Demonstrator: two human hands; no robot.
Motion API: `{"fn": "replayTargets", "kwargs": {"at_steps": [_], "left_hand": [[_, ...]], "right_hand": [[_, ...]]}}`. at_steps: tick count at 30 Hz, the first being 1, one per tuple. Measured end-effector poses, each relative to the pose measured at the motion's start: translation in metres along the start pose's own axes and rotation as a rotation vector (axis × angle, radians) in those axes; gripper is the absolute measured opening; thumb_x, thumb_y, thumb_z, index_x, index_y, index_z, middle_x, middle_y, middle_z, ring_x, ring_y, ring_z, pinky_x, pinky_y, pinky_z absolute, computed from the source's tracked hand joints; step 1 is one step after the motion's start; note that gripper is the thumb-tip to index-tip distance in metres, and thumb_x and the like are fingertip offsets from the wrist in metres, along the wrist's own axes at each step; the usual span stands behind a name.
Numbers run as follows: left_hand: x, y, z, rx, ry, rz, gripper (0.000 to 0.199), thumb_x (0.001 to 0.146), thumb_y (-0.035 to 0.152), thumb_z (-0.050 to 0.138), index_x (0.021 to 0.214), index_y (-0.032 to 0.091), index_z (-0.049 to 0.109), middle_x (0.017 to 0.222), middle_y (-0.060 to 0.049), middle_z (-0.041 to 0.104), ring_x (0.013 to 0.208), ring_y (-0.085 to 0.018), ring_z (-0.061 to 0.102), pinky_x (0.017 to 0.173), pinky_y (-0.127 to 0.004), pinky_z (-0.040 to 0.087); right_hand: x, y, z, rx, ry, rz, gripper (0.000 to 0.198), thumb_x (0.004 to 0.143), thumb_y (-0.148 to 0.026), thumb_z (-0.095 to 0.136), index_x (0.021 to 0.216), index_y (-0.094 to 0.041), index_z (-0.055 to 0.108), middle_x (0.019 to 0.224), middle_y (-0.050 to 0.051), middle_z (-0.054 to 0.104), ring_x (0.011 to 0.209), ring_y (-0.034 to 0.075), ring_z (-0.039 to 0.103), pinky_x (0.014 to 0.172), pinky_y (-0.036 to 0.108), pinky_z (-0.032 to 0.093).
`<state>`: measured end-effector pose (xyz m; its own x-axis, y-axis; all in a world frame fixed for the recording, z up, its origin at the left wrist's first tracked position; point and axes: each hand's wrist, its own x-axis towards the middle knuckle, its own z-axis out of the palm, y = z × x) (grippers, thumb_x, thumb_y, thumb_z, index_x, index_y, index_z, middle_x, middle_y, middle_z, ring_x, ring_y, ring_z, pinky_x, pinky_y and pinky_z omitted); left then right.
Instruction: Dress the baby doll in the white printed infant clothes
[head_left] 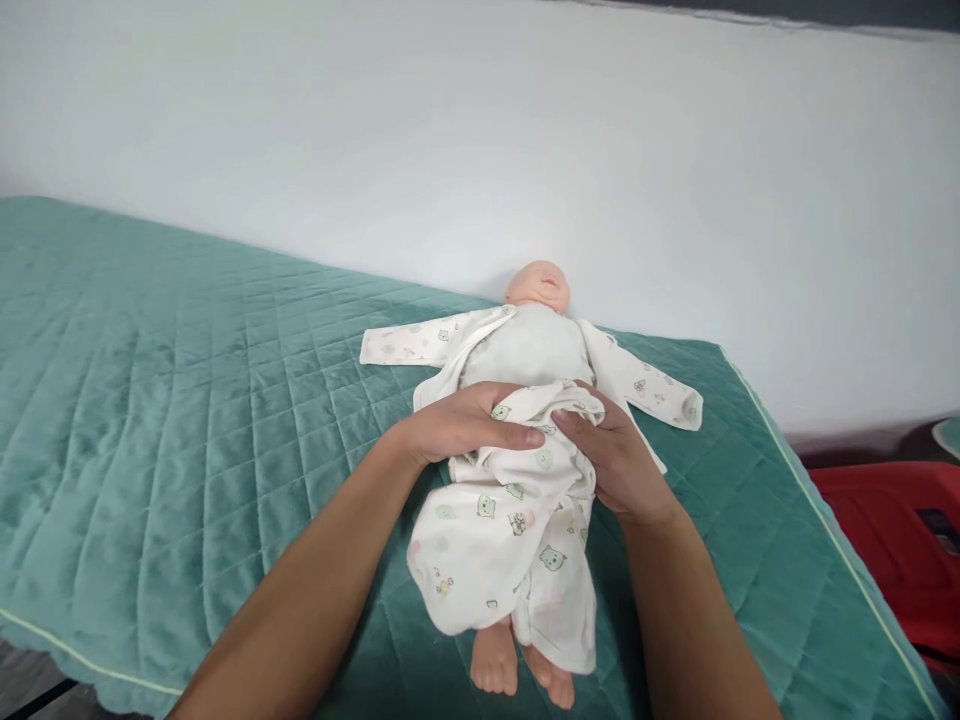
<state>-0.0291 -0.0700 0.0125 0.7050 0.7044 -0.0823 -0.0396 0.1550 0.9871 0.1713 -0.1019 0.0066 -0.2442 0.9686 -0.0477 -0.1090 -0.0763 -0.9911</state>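
A baby doll [541, 285] lies on its back, head toward the wall and bare feet [495, 658] toward me. Its white printed jacket [480, 340] lies open over a pale torso, sleeves spread to both sides. White baby trousers [495, 540] with green animal prints cover the legs down to the ankles. My left hand [469, 425] grips the bunched waistband from the left, thumb on top. From the right, my right hand [611, 450] pinches the same bunched cloth, thumb on top. Most fingers of both hands are hidden beneath the fabric.
A green quilted cover [187, 420] is spread under the doll, its edge running down the right side. Behind it rises a white wall [375, 130]. A red plastic object [885, 540] stands beyond the right edge, lower down.
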Motion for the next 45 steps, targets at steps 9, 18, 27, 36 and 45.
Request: {"fn": "replayTargets", "kwargs": {"at_steps": [9,18,27,36,45], "left_hand": [[0.006,-0.008,0.012,-0.124,0.262,0.122,0.045,0.08,0.045,0.076,0.116,0.018,0.069,0.103,-0.007,0.074,0.091,-0.021,0.068,0.079,-0.029,0.052],[0.003,-0.004,0.015,-0.005,0.359,0.105,0.045,0.082,0.054,0.07,0.112,0.019,0.069,0.106,-0.008,0.072,0.099,-0.024,0.066,0.083,-0.03,0.05],[-0.001,0.011,0.012,0.248,0.134,0.024,0.047,0.084,0.053,0.068,0.12,0.023,0.069,0.115,-0.007,0.072,0.106,-0.026,0.066,0.083,-0.03,0.051],[-0.001,0.007,0.005,0.181,0.048,0.069,0.047,0.085,0.046,0.07,0.125,0.023,0.068,0.118,-0.006,0.073,0.11,-0.023,0.066,0.092,-0.03,0.05],[0.001,-0.002,0.01,-0.074,0.141,0.071,0.047,0.085,0.049,0.07,0.121,0.019,0.07,0.119,-0.011,0.073,0.109,-0.025,0.067,0.094,-0.035,0.051]], "right_hand": [[0.002,0.005,-0.007,-0.152,-0.05,-0.055,0.041,0.087,-0.05,0.069,0.12,-0.025,0.069,0.118,0.005,0.073,0.114,0.028,0.065,0.096,0.042,0.052],[-0.003,-0.002,-0.009,-0.341,-0.152,0.144,0.045,0.078,-0.046,0.08,0.118,-0.026,0.072,0.116,0.005,0.075,0.107,0.03,0.069,0.088,0.043,0.057],[-0.001,0.007,-0.006,0.026,-0.068,-0.028,0.038,0.084,-0.039,0.076,0.119,-0.026,0.068,0.114,0.005,0.074,0.105,0.026,0.07,0.093,0.042,0.056],[0.0,0.004,-0.007,-0.054,-0.071,-0.035,0.031,0.085,-0.039,0.075,0.112,-0.025,0.071,0.113,0.005,0.075,0.109,0.025,0.069,0.093,0.039,0.055],[-0.001,-0.002,-0.008,-0.276,-0.101,-0.004,0.041,0.086,-0.047,0.072,0.12,-0.025,0.07,0.119,0.005,0.074,0.118,0.029,0.065,0.101,0.045,0.052]]}}
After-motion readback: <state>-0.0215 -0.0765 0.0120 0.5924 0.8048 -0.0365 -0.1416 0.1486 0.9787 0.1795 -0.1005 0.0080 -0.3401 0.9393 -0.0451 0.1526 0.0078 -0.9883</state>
